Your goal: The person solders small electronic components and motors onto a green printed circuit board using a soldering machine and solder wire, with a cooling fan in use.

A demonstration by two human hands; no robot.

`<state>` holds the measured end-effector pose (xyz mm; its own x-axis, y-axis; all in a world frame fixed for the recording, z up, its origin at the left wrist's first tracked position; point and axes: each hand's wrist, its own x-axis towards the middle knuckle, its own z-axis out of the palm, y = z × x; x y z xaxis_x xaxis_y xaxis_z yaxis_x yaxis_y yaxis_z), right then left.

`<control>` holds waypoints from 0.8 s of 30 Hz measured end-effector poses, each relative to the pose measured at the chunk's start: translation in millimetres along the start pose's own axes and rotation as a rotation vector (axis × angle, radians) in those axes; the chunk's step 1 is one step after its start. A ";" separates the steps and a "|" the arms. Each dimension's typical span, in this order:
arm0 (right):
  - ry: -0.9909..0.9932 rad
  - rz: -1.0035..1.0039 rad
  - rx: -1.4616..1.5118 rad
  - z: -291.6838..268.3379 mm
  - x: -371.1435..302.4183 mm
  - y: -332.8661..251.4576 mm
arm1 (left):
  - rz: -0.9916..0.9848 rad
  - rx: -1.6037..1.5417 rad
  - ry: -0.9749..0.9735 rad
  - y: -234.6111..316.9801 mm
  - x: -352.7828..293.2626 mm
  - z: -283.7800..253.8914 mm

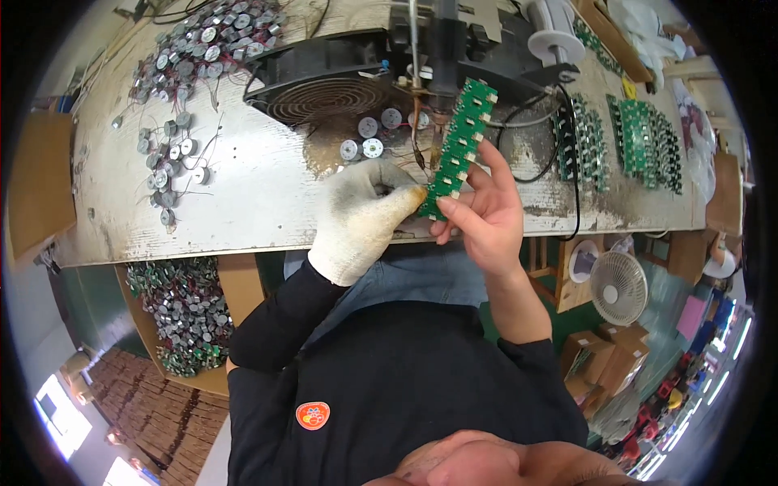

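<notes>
A long green circuit board strip (462, 138) with white connectors along one edge stands tilted over the table's front edge. My bare right hand (490, 215) grips it near its lower end, thumb on the board's face. In a white glove, my left hand (365, 206) has its fingers curled and its stained thumb tip beside the strip's lower left edge. What those fingers pinch, if anything, is hidden. Just beyond the hands hangs a thin metal tip (419, 154) on a cable. Several small round motors (372, 148) lie past my left hand, some with red wires.
A black fan housing (324, 93) and a post-mounted machine with a white spool (556, 36) stand at the back. Wired motors (211, 40) heap at far left. More green boards (648, 142) lie at right. A carton (231, 381) of parts sits below the table's left side.
</notes>
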<state>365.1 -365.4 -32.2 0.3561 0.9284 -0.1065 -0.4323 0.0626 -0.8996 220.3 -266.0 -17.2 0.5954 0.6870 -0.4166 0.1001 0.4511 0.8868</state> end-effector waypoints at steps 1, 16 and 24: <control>0.023 -0.016 0.011 -0.9 -1.1 0.6 | 0.020 0.055 -0.011 3.9 0.1 0.3; 0.175 -0.064 -0.138 -15.7 -0.6 2.9 | 0.571 0.783 0.891 1.6 -32.7 -136.3; 0.152 -0.078 -0.113 -10.2 1.9 4.3 | 0.251 1.343 0.824 38.2 -29.8 -166.4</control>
<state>372.4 -367.1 -40.6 0.5091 0.8560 -0.0897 -0.3062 0.0827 -0.9484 73.7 -174.4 -4.2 0.1746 0.9706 0.1656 0.9337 -0.2166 0.2852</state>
